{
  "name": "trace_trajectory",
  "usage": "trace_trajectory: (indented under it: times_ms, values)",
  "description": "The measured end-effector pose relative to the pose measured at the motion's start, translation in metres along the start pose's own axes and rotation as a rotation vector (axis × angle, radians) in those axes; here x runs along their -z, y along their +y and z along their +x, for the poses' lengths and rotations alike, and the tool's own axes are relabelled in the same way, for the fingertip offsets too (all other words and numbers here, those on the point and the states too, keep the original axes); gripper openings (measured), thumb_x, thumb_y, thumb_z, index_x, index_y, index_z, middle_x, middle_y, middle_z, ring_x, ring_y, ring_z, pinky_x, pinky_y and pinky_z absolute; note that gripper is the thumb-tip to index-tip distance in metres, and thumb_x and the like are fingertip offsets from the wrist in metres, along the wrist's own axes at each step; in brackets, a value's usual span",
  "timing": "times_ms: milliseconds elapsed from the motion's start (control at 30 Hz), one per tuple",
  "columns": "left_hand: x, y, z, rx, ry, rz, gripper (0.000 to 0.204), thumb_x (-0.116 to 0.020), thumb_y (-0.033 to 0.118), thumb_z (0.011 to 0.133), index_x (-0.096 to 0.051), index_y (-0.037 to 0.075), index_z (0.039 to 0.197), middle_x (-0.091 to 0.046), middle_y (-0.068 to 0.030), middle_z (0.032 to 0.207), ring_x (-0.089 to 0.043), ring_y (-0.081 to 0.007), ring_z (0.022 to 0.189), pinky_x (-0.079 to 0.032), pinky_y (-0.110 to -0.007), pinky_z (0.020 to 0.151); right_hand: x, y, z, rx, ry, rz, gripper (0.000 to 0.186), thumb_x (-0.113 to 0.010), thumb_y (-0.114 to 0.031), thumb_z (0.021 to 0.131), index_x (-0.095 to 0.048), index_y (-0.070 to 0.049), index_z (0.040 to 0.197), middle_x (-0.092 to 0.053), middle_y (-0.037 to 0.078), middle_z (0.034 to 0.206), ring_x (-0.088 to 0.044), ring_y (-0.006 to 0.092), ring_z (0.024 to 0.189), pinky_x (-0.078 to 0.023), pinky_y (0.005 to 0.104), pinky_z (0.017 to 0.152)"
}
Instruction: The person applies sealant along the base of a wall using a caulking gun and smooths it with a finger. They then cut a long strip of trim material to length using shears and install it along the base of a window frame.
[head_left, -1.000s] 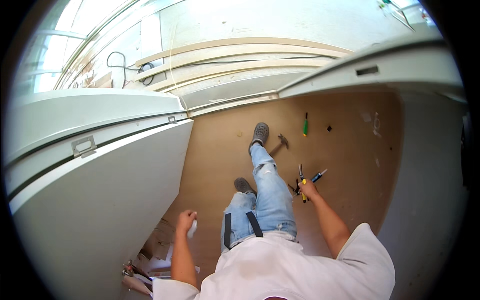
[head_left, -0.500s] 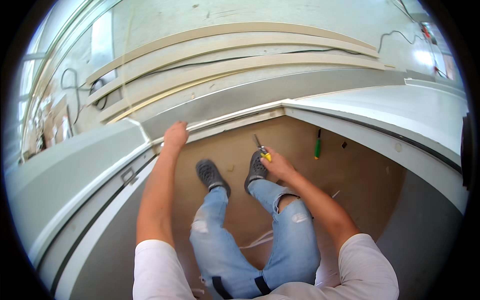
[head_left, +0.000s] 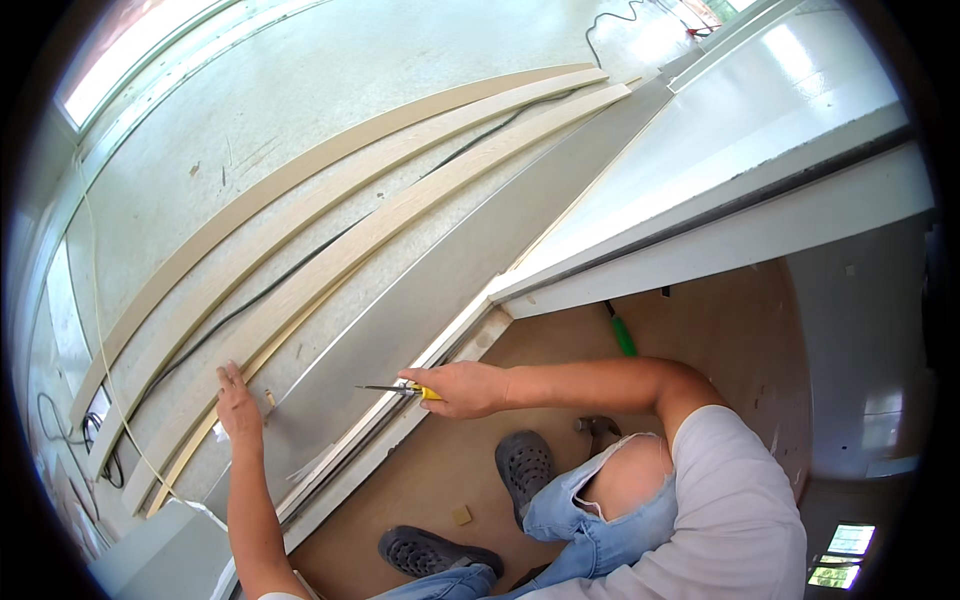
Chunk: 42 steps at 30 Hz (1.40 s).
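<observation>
My right hand [head_left: 462, 388] grips a yellow-handled screwdriver [head_left: 398, 390] whose metal tip points left at the white rail edge [head_left: 400, 400] of a large cabinet frame. My left hand [head_left: 238, 408] lies flat, fingers spread, on the grey panel [head_left: 400, 310] beside that rail, close to a small screw [head_left: 269, 398]. My legs in torn jeans and dark clogs [head_left: 524, 466] stand on the brown board floor inside the frame.
Long pale wooden strips [head_left: 330, 215] and a black cable [head_left: 300, 262] lie on the concrete floor beyond the panel. A green-handled screwdriver [head_left: 623, 337] and a hammer [head_left: 598, 428] rest on the brown board. A white panel [head_left: 740, 160] rises at right.
The view has swung toward the frame's left edge. My left hand has moved from gripping the rail to pressing flat on the grey panel. My right hand has brought the screwdriver to the rail.
</observation>
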<state>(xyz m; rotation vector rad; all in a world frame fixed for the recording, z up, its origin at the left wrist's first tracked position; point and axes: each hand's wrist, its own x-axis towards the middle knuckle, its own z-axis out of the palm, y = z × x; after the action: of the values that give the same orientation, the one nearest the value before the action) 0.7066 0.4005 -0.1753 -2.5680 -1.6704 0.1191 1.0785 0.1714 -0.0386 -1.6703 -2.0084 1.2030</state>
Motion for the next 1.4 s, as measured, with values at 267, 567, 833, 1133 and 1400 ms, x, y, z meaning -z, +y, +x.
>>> trace_trajectory:
  times_ms: [267,567,833,1133,1400]
  values:
    - [0.003,-0.027,0.03,-0.188,0.005,0.044,0.036,-0.063,0.011,0.087,-0.057,0.003,0.122,-0.058,-0.0172,0.114,-0.063,-0.0317,0.089,-0.055,-0.042,0.074,0.008,-0.022,-0.024,-0.27,-0.064,0.156,0.058,-0.058,-0.027,0.094,-0.037,-0.008,0.145,-0.068,0.026,0.095,-0.065,0.0463,0.091,-0.051,0.0532,0.08]
    - [0.047,0.012,0.078,-0.15,-0.115,-0.279,0.065,-0.081,0.03,0.075,-0.058,0.013,0.133,-0.059,-0.0146,0.132,-0.065,-0.0331,0.106,-0.053,-0.043,0.089,-0.001,-0.018,-0.024,-0.313,-0.075,0.23,0.057,-0.057,-0.029,0.096,-0.037,-0.012,0.145,-0.068,0.027,0.096,-0.065,0.0473,0.094,-0.051,0.0537,0.083]
    - [0.061,0.004,0.113,-0.423,-0.2,-0.152,0.05,-0.079,0.033,0.072,-0.068,0.006,0.113,-0.07,-0.0169,0.089,-0.067,-0.0353,0.089,-0.053,-0.045,0.081,-0.02,-0.005,-0.032,-0.268,-0.016,0.275,0.056,-0.058,-0.028,0.096,-0.037,-0.012,0.146,-0.067,0.027,0.094,-0.065,0.0466,0.091,-0.051,0.0531,0.08]
    - [0.075,0.006,0.136,-0.117,0.172,-0.222,0.03,-0.07,0.032,0.088,-0.068,0.008,0.105,-0.069,-0.0108,0.103,-0.066,-0.0322,0.098,-0.053,-0.043,0.082,-0.008,0.004,-0.051,-0.308,0.041,0.331,0.055,-0.06,-0.025,0.094,-0.04,-0.011,0.144,-0.067,0.027,0.096,-0.064,0.047,0.091,-0.051,0.0515,0.079]
    - [0.008,0.007,0.083,-0.23,-0.117,-0.139,0.019,-0.062,0.017,0.085,-0.061,0.001,0.094,-0.065,-0.0176,0.101,-0.067,-0.0368,0.092,-0.055,-0.046,0.078,-0.004,-0.016,-0.036,-0.386,0.01,0.353,0.058,-0.062,-0.022,0.094,-0.041,-0.01,0.147,-0.069,0.021,0.107,-0.068,0.0387,0.098,-0.053,0.0423,0.084]
